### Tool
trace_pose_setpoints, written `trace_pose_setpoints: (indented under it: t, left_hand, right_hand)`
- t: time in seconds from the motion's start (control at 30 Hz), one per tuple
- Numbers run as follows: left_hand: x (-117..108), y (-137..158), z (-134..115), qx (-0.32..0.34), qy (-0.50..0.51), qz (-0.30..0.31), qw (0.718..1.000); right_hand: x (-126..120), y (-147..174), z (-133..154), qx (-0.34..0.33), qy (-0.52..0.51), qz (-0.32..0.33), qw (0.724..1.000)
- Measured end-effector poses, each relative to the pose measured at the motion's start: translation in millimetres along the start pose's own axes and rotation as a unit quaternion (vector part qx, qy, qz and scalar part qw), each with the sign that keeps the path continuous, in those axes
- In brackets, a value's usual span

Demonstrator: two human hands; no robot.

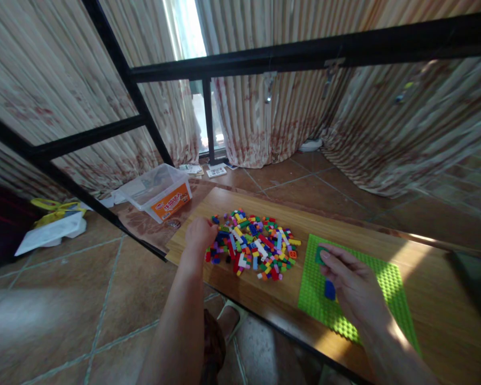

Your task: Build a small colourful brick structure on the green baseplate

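Observation:
My right hand [350,275] is over the light green studded baseplate [310,280], pinching a dark green toy brick [319,254] between thumb and fingers. Below that brick, a blue brick [329,290] is on the baseplate, with a bit of yellow beside it partly covered by my hand. At the left edge of a loose pile of colourful toy bricks [256,243] is my left hand [200,234]. Its fingers are curled inward among the outer bricks, and what they hold, if anything, is hidden.
The wooden table [280,299] carries the pile and baseplate, with a dark flat object [475,283] at its right end. A clear plastic bin [160,190] with an orange label stands beyond its left end. Black metal bars [240,63] cross in front of the curtains.

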State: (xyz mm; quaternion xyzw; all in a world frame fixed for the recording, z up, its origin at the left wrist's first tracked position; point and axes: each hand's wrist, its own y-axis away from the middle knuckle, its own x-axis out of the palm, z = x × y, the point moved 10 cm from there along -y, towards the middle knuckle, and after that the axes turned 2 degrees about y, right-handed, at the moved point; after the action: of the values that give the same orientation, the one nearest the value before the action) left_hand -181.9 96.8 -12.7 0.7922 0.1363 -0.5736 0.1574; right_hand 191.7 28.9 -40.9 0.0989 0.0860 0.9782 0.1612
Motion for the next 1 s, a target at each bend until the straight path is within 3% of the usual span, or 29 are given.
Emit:
trace_pose_setpoints:
  t: [0.37,0.77,1.0]
  left_hand:
    - [13.2,-6.0,-2.4,0.004,0.036,0.03,0.999]
    - [12.7,-4.7,-6.2,0.006,0.024,0.024,0.999]
    - [-2.2,1.5,-6.5,-0.003,0.037,-0.014,0.999]
  right_hand:
    - [-2.0,1.2,0.6,-0.002,0.008,0.003,1.0]
    - [-5.9,1.7,4.0,-0.011,0.026,-0.002,1.0]
    - [-8.1,-0.1,2.7,-0.016,0.032,0.003,0.999]
